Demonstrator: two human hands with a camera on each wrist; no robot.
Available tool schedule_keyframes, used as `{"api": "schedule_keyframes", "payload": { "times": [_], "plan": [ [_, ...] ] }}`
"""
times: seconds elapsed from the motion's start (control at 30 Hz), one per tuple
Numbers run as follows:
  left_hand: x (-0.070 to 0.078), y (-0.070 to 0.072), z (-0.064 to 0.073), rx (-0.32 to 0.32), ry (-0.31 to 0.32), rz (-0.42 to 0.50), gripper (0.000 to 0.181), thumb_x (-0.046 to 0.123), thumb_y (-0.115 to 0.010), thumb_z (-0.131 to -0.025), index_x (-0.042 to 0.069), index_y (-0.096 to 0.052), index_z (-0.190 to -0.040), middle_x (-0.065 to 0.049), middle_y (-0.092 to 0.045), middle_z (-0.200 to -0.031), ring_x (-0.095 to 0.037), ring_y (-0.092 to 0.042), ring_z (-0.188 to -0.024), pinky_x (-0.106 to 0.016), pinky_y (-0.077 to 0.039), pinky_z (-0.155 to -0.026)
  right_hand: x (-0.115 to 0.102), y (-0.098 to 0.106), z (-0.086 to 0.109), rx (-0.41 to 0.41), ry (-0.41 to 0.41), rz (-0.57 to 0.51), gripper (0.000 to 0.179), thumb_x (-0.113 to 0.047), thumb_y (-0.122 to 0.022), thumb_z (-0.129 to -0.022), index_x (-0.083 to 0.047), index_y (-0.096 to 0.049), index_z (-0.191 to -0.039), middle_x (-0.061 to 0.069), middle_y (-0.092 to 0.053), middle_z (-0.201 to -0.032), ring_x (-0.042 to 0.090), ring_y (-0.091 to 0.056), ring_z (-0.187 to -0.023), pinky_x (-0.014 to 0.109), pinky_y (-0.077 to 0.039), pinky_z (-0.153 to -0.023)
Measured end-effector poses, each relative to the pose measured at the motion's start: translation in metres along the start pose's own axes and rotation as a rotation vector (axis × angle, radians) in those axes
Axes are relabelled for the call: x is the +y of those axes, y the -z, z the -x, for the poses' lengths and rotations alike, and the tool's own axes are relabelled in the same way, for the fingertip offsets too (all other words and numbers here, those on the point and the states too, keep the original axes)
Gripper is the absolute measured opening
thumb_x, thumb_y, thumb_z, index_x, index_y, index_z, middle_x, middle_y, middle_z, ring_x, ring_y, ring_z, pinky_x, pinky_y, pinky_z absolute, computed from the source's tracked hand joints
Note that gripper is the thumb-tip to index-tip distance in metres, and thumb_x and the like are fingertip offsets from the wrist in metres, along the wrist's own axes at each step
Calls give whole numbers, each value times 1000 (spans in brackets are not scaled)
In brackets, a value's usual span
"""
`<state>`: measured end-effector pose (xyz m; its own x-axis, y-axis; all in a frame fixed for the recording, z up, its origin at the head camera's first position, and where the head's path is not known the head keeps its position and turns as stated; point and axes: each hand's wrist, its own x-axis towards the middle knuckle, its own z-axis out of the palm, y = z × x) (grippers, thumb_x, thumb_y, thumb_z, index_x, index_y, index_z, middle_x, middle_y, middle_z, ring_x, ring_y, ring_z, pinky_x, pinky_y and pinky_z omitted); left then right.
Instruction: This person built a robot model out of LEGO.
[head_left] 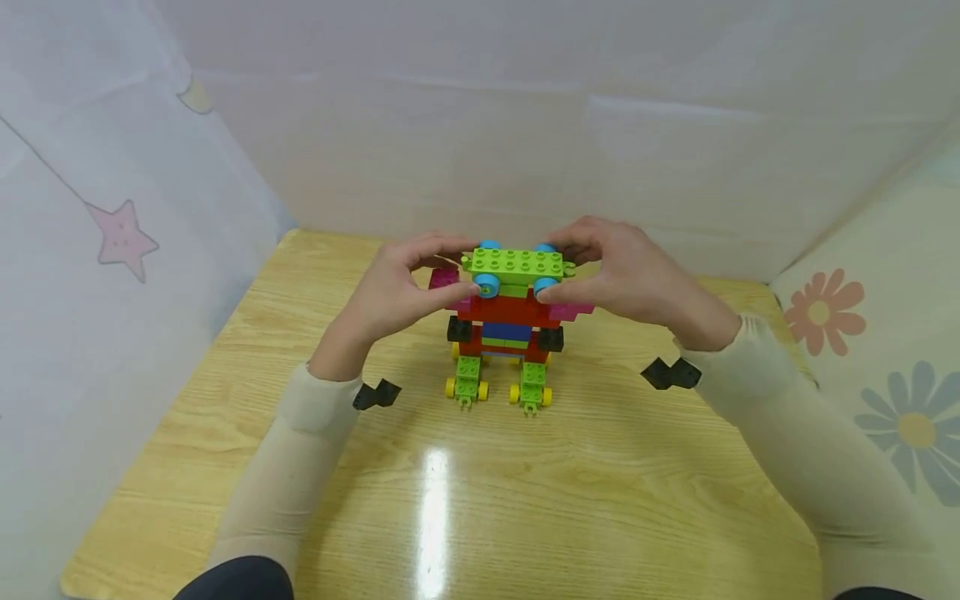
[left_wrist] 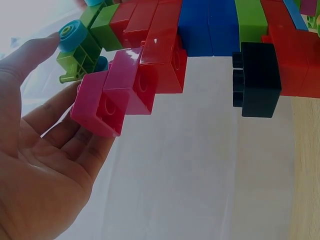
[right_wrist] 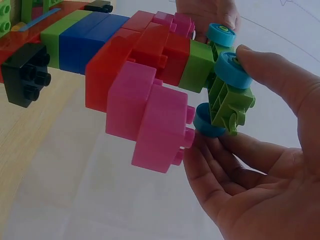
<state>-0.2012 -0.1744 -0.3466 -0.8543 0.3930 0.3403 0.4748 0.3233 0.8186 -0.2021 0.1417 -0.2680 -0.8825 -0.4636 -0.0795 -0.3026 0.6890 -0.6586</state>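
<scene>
A toy figure built of big plastic bricks stands upright on the table, with a red brick body and blue and green bricks at its middle. On its top lies a lime green wheeled car base with blue wheels. My left hand pinches the base's left end, its thumb on a front blue wheel. My right hand pinches the right end between thumb and fingers, at the blue wheels. Pink bricks jut from both sides below the hands. Fingers behind the base are partly hidden in the head view.
Black bricks stick out at the figure's sides. Two green feet with yellow wheels rest on the wooden table. Pale cloth walls enclose the table's back and sides.
</scene>
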Motion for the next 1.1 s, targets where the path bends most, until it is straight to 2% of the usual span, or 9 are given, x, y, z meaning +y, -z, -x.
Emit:
{"api": "schedule_keyframes", "payload": {
  "times": [0.27, 0.43, 0.57, 0.73, 0.87, 1.1],
  "plan": [
    [-1, 0, 1, 2, -32, 0, 53, 21, -92, -95, 21, -76, -146, 0, -76, -143, -35, -74, -118, -26, -59, -100, 4, -4, 1, 8, 1, 18, 63, -38, -92, -95, -17, -69, -150, 5, -67, -140, 30, -68, -134, 59, -53, -119],
    [-2, 0, 0, -11, -42, -7, 56, 19, -92, -94, 19, -75, -147, -1, -76, -142, -29, -74, -117, -26, -59, -100, 5, -4, 2, 8, -3, 14, 64, -36, -92, -94, -16, -69, -151, 4, -67, -142, 30, -68, -134, 58, -54, -117],
    [-2, 0, 1, -23, -38, -24, 58, 20, -93, -94, 18, -74, -149, -2, -76, -141, -25, -73, -116, -32, -59, -102, 5, -5, 3, 6, -1, 16, 63, -36, -93, -94, -17, -70, -149, 3, -68, -140, 28, -67, -132, 56, -55, -114],
    [-4, -1, 0, -22, -51, -44, 59, 21, -92, -93, 16, -74, -149, -3, -75, -143, -23, -71, -119, -45, -58, -109, 5, -7, 2, 5, 8, 19, 61, -36, -92, -94, -18, -71, -148, 3, -68, -138, 27, -67, -130, 54, -55, -111],
    [-7, -2, -1, -16, -56, -25, 58, 21, -92, -92, 15, -74, -147, -1, -75, -140, -22, -70, -121, -55, -57, -113, 6, -9, 1, 2, 19, -4, 60, -36, -92, -95, -18, -71, -148, 3, -68, -138, 28, -68, -131, 55, -55, -112],
    [-8, -4, -1, -13, -34, -4, 56, 20, -90, -92, 12, -74, -145, -5, -75, -139, -26, -70, -124, -55, -55, -116, 11, -15, 1, 14, -4, -103, 64, -35, -92, -95, -16, -68, -151, 4, -66, -146, 30, -67, -139, 54, -58, -112]
  ]
}}
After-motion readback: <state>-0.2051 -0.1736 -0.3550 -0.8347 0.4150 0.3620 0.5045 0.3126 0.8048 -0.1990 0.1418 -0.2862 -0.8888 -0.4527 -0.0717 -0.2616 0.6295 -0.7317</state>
